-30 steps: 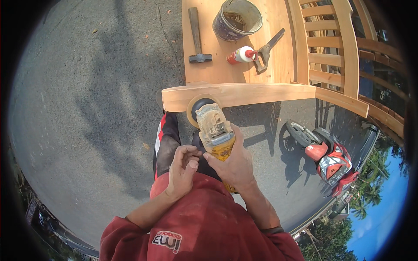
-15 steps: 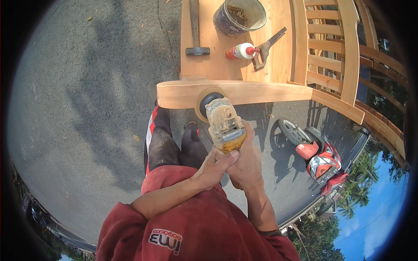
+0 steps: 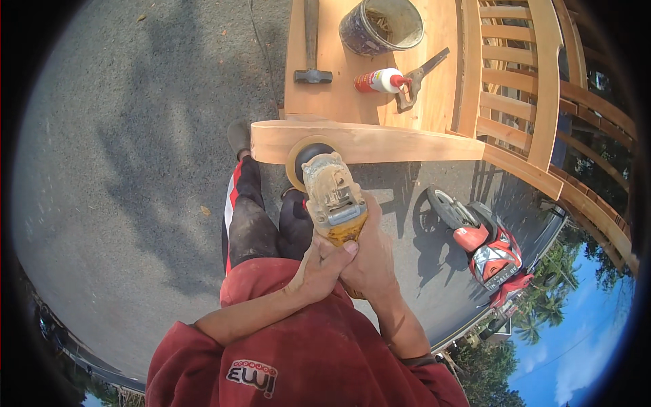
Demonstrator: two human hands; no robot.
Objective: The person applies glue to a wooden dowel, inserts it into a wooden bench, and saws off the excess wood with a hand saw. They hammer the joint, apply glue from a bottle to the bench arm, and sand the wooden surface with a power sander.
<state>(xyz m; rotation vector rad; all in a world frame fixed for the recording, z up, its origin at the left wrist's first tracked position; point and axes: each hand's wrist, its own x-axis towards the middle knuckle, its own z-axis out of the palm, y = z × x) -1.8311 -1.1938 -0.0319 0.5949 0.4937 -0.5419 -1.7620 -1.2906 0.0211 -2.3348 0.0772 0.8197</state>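
Both my hands are wrapped round a dusty yellow angle grinder (image 3: 332, 193) fitted with a round sanding disc (image 3: 296, 163). My left hand (image 3: 322, 266) grips the rear of its body, thumb on top. Against its right side and lower end is my right hand (image 3: 371, 254), fingers closed and partly hidden. The disc overlaps the near edge of a pale wooden armrest (image 3: 393, 144) close to its broad, rounded left end. Whether disc and wood touch all along that edge, I cannot tell. The armrest belongs to a wooden bench (image 3: 312, 102).
On the bench seat lie a hammer (image 3: 312, 76), a red-and-white glue bottle (image 3: 380, 81) and a handsaw (image 3: 422, 78), beside a bucket (image 3: 356, 32) holding wood scraps. A slatted backrest (image 3: 508, 81) rises at right. A red motorcycle (image 3: 491, 251) stands on the asphalt (image 3: 156, 224).
The grinder and both hands have shifted left along the armrest, closer to its rounded end. My left foot shows more plainly beside that end.
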